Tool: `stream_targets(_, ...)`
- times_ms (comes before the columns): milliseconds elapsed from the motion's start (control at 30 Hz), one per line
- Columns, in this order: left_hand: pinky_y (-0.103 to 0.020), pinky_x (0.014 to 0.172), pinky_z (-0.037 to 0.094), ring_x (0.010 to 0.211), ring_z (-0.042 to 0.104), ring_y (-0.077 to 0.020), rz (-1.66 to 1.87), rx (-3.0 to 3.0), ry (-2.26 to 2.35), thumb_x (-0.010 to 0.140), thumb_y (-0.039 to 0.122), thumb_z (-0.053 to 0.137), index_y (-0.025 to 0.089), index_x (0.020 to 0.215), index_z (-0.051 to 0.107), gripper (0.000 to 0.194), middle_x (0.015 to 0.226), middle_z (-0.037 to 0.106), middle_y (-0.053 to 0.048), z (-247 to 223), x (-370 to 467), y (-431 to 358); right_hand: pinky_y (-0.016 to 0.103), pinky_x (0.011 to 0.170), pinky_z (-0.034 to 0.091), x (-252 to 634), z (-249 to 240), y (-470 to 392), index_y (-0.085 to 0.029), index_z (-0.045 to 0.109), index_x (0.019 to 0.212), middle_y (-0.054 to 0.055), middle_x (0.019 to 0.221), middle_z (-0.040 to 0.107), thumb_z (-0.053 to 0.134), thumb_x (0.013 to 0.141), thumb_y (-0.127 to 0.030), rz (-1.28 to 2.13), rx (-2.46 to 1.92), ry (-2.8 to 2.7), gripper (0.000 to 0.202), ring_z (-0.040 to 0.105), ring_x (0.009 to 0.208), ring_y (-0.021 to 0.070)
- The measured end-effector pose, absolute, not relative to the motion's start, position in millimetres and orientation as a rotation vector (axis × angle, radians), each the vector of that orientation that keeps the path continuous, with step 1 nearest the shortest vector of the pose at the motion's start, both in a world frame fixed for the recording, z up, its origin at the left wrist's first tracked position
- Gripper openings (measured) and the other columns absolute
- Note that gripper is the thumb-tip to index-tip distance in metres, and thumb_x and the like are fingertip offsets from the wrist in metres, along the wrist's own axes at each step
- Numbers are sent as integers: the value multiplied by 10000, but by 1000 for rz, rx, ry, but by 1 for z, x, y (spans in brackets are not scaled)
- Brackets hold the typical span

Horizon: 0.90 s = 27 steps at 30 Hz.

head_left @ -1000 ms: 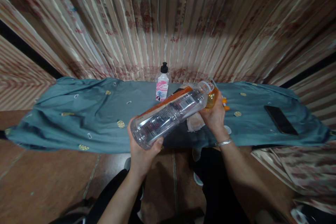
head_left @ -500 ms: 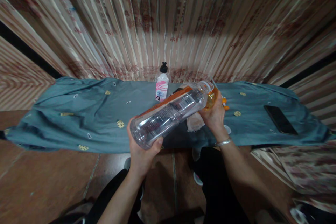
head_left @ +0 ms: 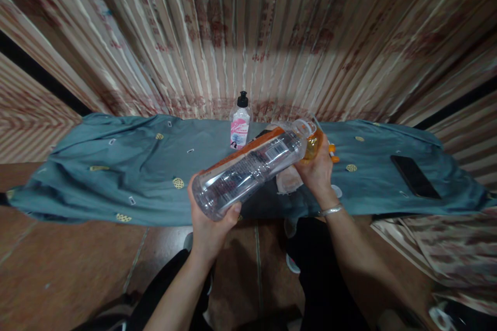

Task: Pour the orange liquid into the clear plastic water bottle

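A large clear plastic bottle with an orange label lies tilted across the middle, its open neck up to the right. My left hand is wrapped round its base from below. My right hand is closed round a small clear container with amber liquid in it, right at the big bottle's mouth. Part of that container is hidden behind the fingers and the bottle neck. Behind the large bottle, a squeeze bottle with a black cap and pink label stands upright.
A blue-green cloth covers the long table. On it lie a black phone at right, a whitish crumpled piece, a small white disc and an orange item beside my right hand. A striped curtain hangs behind.
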<state>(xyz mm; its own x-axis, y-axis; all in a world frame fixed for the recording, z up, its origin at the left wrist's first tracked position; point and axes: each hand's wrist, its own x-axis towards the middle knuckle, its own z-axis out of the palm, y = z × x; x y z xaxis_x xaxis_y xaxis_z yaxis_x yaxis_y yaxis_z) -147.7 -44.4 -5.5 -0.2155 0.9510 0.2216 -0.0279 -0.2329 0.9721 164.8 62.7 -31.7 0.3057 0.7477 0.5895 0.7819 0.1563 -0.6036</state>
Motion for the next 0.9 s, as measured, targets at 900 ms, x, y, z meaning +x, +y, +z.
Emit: stream_targets(900,-538,1097,682,1201,822,-367,1589,1137,1263,652,506,1097,220,1373,616,912,1298,794,-149,4,-142,-44,663,1140,671,165,-36,65,-206,518,1631,256,1519,776,863,835,-610,-103,-1582,-1436,957,791,1360,450)
